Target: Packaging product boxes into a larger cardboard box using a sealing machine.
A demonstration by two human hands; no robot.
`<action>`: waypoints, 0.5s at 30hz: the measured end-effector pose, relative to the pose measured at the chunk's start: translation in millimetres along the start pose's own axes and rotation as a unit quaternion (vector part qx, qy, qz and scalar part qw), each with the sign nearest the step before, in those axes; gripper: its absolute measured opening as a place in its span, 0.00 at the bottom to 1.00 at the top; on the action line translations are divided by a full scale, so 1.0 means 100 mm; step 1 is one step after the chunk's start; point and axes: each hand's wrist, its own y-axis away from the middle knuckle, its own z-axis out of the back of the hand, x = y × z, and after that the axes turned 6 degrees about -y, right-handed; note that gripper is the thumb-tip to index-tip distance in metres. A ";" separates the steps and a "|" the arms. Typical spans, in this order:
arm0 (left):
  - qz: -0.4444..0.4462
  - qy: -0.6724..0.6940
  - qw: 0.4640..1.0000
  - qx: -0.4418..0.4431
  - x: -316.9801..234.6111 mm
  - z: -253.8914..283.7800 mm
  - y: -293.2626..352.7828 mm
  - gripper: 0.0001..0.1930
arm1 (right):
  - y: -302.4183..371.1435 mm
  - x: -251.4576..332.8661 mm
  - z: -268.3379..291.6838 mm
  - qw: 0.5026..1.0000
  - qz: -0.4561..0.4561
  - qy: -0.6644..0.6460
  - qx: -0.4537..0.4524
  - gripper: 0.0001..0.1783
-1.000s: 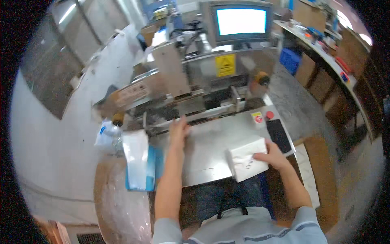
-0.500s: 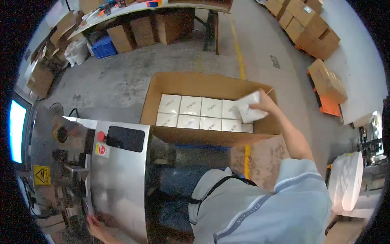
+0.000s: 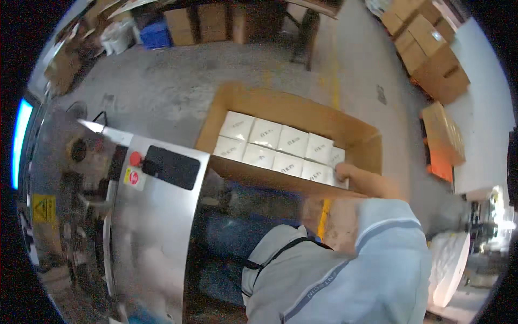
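The right hand (image 3: pixel 350 174) is down in the near right corner of a big brown box (image 3: pixel 291 102). Its fingers (image 3: pixel 341 169) are at the last white packet (image 3: pixel 337 177) in the near row. They are blurry, so I can't tell if they are pinched on it or apart. More white packets (image 3: pixel 294 141) sit beside it in two rows. The box is just past the shiny table (image 3: pixel 156 216). The left hand is out of sight.

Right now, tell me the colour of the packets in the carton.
White with dark printing; the packets show best in the head view, inside the brown carton.
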 end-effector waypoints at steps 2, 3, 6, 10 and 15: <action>-0.002 -0.017 0.999 -0.032 0.33 0.44 0.00 0.25 | 0.09 0.03 0.24 0.985 -0.021 0.085 0.151 0.14; 0.004 -0.002 0.999 -0.033 0.57 0.40 -0.06 0.25 | 0.24 0.03 0.25 0.985 -0.054 0.110 0.123 0.15; 0.005 -0.026 0.998 -0.057 0.97 0.50 -0.03 0.23 | 0.24 0.07 0.47 0.996 0.030 0.090 -0.005 0.16; -0.021 -0.079 0.992 -0.095 1.33 0.82 -0.12 0.21 | 0.02 0.94 1.12 0.999 -0.020 0.015 -0.047 0.22; -0.041 -0.117 0.986 -0.113 1.79 0.81 -0.24 0.20 | 0.07 1.65 1.67 0.985 0.081 -0.026 -0.149 0.27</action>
